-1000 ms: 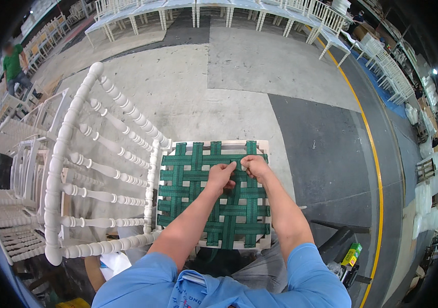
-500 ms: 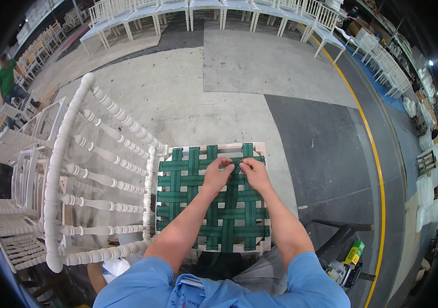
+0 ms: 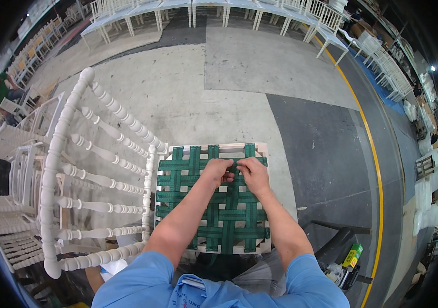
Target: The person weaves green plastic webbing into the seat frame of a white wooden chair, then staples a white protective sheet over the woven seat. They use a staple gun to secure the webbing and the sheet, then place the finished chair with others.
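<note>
A white chair frame (image 3: 86,231) with turned spindles stands in front of me, its backrest to the left. Dark green webbing straps (image 3: 209,232) criss-cross over its seat in an open weave. Near the far edge of the seat, my left hand (image 3: 218,172) and my right hand (image 3: 254,175) meet over the middle lengthwise strap (image 3: 231,197). Both have their fingers closed at its far end, the right in a pinch. The exact grip is partly hidden by the fingers. The strap's other end hangs past the near edge of the seat, between my legs.
More unpainted chairs (image 3: 16,215) crowd the left side, with a person in green (image 3: 4,95) beyond them. White chairs (image 3: 178,5) line the far side. At lower right, a dark stand (image 3: 334,241) holds a green and yellow box (image 3: 353,254) and tools.
My fingers have shifted slightly at the strap's end, the left hand turning a little and its lower fingers curling. The person in green at far left has bent lower.
</note>
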The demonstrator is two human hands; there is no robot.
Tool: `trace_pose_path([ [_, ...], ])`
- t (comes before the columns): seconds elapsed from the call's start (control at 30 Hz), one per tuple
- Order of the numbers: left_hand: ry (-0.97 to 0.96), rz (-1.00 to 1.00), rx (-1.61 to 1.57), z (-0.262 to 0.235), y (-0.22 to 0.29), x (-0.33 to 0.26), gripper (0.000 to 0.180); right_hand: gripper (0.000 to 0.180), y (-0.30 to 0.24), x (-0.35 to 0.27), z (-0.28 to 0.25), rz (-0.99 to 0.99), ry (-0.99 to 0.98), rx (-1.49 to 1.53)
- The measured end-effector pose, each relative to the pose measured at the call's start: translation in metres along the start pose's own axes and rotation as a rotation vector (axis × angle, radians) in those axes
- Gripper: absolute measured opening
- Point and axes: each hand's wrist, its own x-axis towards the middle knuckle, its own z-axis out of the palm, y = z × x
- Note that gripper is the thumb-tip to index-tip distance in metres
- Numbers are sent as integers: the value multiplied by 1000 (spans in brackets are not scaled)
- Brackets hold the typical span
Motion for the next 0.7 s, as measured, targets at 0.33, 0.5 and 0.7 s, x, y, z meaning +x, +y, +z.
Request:
trace_pose_path([
  [0.33, 297, 899, 822, -4, -33, 13, 13, 9, 25, 12, 13, 4, -36, -69],
  [0.5, 418, 826, 826, -6, -25, 39, 14, 10, 42, 44, 36, 113, -102, -107],
  [0.7, 460, 1014, 1081, -2, -41, 46, 29, 9, 78, 79, 49, 245, -160, -316],
])
